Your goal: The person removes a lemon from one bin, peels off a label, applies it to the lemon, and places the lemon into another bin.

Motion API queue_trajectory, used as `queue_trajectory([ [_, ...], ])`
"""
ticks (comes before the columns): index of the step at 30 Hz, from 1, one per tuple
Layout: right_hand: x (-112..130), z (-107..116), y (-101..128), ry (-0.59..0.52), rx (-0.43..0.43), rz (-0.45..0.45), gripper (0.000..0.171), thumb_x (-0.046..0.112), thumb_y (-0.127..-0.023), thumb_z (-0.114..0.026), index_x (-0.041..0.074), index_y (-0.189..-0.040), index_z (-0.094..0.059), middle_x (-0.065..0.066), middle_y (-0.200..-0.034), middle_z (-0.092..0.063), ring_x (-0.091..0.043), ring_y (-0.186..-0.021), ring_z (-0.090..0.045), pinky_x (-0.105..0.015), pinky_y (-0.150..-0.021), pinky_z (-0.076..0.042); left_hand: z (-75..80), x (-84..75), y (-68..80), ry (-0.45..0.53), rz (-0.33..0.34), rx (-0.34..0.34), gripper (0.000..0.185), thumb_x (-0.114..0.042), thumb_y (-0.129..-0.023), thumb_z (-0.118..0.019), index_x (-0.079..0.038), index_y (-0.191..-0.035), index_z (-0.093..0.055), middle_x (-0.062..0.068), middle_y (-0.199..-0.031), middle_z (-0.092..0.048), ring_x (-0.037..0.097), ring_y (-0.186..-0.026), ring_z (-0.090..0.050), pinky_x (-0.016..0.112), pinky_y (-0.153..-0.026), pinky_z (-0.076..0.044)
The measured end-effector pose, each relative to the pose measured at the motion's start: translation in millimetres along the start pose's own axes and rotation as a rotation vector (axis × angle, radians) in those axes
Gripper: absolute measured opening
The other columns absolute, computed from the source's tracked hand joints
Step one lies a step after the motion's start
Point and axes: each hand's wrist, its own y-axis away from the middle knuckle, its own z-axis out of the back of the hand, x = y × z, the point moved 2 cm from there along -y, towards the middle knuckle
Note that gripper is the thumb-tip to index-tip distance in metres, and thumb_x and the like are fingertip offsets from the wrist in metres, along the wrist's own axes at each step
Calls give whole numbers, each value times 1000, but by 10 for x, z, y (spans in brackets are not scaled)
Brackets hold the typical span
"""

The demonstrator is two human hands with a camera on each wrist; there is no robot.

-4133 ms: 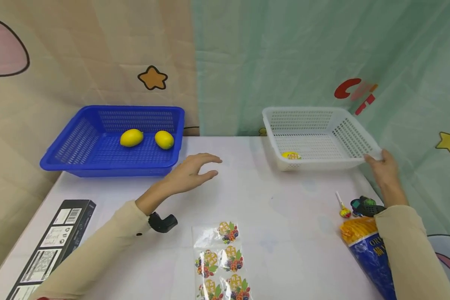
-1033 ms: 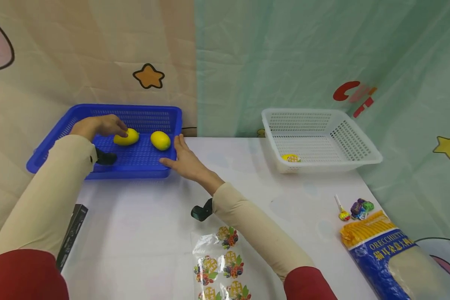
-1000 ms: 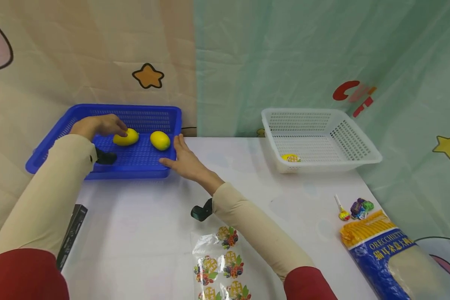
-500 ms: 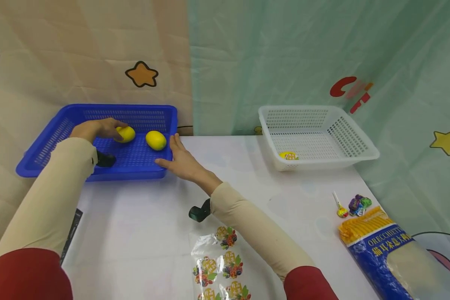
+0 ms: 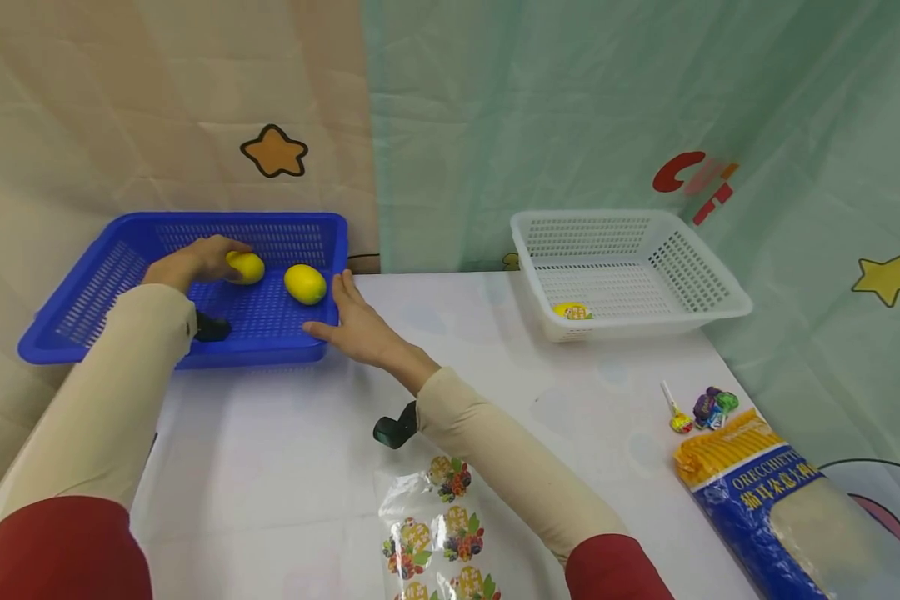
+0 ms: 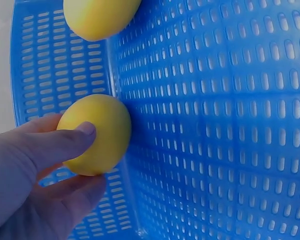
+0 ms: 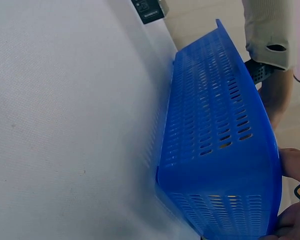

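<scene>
Blue basket (image 5: pixel 82 325), two lemons: one (image 5: pixel 246 267) in left hand (image 5: pixel 195 260), right hand (image 5: pixel 356 329) flat.

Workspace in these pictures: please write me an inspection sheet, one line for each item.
Surface: white table, some faint marks.
Job's things: blue basket at far left holds two lemons; held lemon, free lemon beside it.
Clutter: white basket with a small yellow item; sticker sheet; pasta bag; lollipop; wrapped candies.
Hands: left hand grips the held lemon inside the blue basket; right hand rests open against the basket's near right corner.
Cables: a thin dark line behind the blue basket, cannot tell.
Surroundings: beige and green backdrop with star prints.
</scene>
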Motion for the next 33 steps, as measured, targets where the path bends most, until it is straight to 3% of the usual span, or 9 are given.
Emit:
queue_trajectory([
  [7,25,3,3,-4,5,3,87,41,-99,-56,6,-157,-2,-5,-163,13,-15,-149,3,-26,-118,-6,2,32,23,8,-3,-23,51,-1,-97,-55,8,-144,-36,45,-143,-23,63,-132,-15,74,-106,-14],
  [12,32,-1,1,1,8,3,86,41,-99,-56,5,-156,-2,-5,-163,13,-15,-149,2,-26,-118,-5,50,32,111,9,-48,-44,52,-1,-96,-55,8,-144,-37,44,-143,-25,63,-131,-18,75,-105,-16],
  [21,47,9,12,14,4,-2,86,42,-100,-55,5,-157,-2,-6,-163,13,-16,-149,2,-28,-119,-6,196,-56,384,47,-139,-115,53,-5,-99,-55,2,-148,-36,42,-143,-29,59,-124,-35,71,-99,-32],
  [27,51,17,29,10,7,-4,86,41,-100,-54,5,-156,0,-6,-163,14,-17,-149,2,-31,-119,-6,171,-137,604,139,-196,-162,55,-7,-100,-55,0,-151,-33,39,-146,-29,61,-126,-36,67,-99,-37],
  [33,53,9,35,6,-4,-1,86,42,-100,-54,5,-157,-1,-6,-163,12,-19,-150,1,-32,-120,-7,119,-314,803,237,-273,-230,56,-6,-100,-56,-6,-152,-34,31,-148,-34,53,-132,-37,62,-103,-38],
])
